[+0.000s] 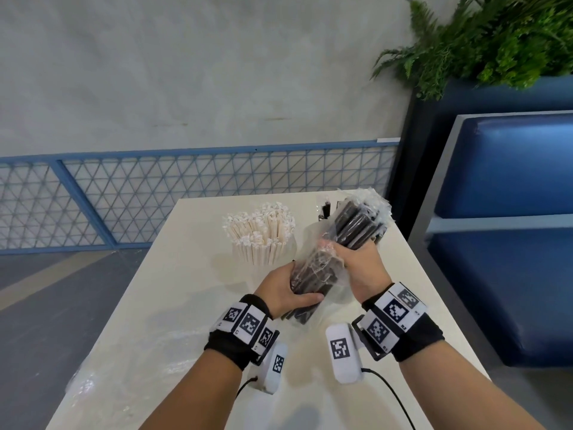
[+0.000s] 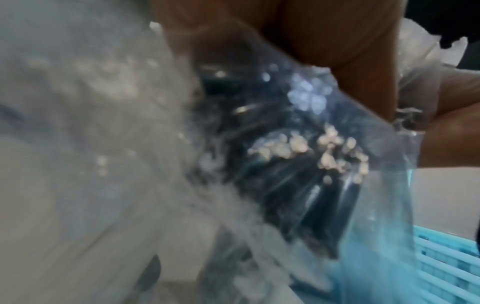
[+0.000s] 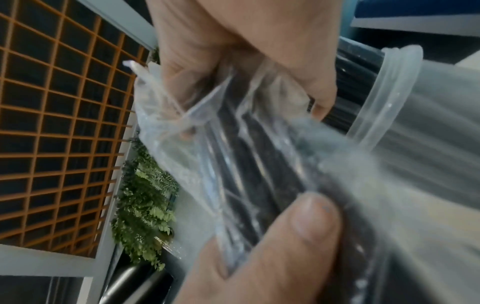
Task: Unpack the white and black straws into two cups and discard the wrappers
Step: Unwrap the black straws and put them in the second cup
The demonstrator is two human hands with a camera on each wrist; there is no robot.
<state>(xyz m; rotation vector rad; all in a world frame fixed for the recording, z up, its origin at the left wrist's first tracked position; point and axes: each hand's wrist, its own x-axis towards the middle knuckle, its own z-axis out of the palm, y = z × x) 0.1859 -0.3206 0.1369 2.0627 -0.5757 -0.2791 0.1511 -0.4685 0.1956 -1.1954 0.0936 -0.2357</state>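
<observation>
A bundle of black straws (image 1: 350, 231) in a crinkled clear wrapper (image 1: 375, 200) hangs tilted over the white table (image 1: 192, 290). My left hand (image 1: 294, 290) grips its near, lower end. My right hand (image 1: 344, 259) grips its middle, thumb (image 3: 298, 232) pressed on the wrapper (image 3: 197, 148). In the right wrist view the black straws (image 3: 249, 170) point into the rim of a clear cup (image 3: 384, 92). White straws (image 1: 260, 231) stand in a cup at the back left. The left wrist view is blurred, showing the black straws (image 2: 306, 191) inside plastic.
An empty clear wrapper (image 1: 124, 352) lies on the table's near left part. A small dark object (image 1: 325, 209) stands at the far edge. A blue padded bench (image 1: 508, 243) is at the right, a planter with ferns (image 1: 496, 41) behind it. A light blue basket (image 2: 446, 267) shows below.
</observation>
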